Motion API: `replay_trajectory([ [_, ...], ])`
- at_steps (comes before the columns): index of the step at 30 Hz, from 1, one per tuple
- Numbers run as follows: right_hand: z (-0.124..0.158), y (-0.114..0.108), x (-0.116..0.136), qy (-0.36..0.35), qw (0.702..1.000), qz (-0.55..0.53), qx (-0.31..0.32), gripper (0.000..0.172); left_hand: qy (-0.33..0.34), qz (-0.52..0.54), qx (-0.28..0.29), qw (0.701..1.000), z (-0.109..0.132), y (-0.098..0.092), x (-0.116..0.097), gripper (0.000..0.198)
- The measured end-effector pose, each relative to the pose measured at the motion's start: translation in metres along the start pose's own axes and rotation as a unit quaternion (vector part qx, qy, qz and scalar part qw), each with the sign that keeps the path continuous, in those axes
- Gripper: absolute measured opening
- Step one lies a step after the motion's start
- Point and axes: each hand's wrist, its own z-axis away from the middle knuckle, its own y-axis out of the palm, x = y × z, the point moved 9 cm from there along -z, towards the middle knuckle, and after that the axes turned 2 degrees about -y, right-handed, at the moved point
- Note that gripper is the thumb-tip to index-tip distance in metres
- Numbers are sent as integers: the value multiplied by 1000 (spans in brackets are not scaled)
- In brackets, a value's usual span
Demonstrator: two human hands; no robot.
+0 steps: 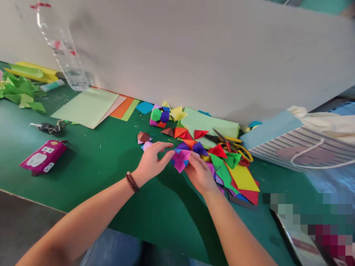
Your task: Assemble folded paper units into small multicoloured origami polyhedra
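A folded piece of pink-purple and blue origami paper [181, 159] is held above the green table. My right hand [201, 173] is closed on its right side, with the fingertips behind and along it. My left hand [154, 160], wearing a dark beaded bracelet [132, 182], comes from the left. Its thumb tip meets the left corner of the origami piece, and its other fingers are stretched out above, apart from the thumb. Just beyond the hands lie dark blue folded pieces [200, 149] and red folded pieces [217, 151]. A green folded strip [222, 171] lies right of my right hand.
Scissors [222, 138] with yellow handles lie behind the pile. Yellow paper [243, 178] is at its right. A striped paper bag [280, 144] stands right. A plastic bottle [65, 51], paper sheets [85, 107], keys [50, 128] and a magenta pouch [43, 157] are left.
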Motion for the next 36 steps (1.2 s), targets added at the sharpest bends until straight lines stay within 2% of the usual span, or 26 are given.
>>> replay_trajectory([
  [4, 2, -5, 6, -29, 993, 112, 6, 27, -70, 72, 32, 994, 4, 20, 9, 15],
  [9, 7, -4, 29, -105, 954, 281, -1, 24, -97, 79, 39, 991, 4, 23, 17, 13],
  [15, 13, 3, 48, -169, 914, 368, -33, 16, -98, 36, 80, 991, 6, 32, 20, 15],
  [19, 12, -3, 49, -166, 896, 407, -63, 13, -134, 87, 122, 980, 9, 43, 24, 21],
  [22, 12, -3, 50, -169, 886, 426, -72, 14, -161, 130, 140, 968, 9, 47, 28, 19],
  [26, 14, 2, 51, -183, 881, 433, -59, 13, -141, 98, 139, 975, 7, 45, 28, 15],
  [31, 12, 3, 42, -150, 891, 427, -29, 17, -92, -5, 117, 989, 5, 40, 21, 17],
  [36, 12, -2, 45, -163, 868, 464, -62, 12, -76, -28, 114, 990, 6, 40, 18, 17],
])
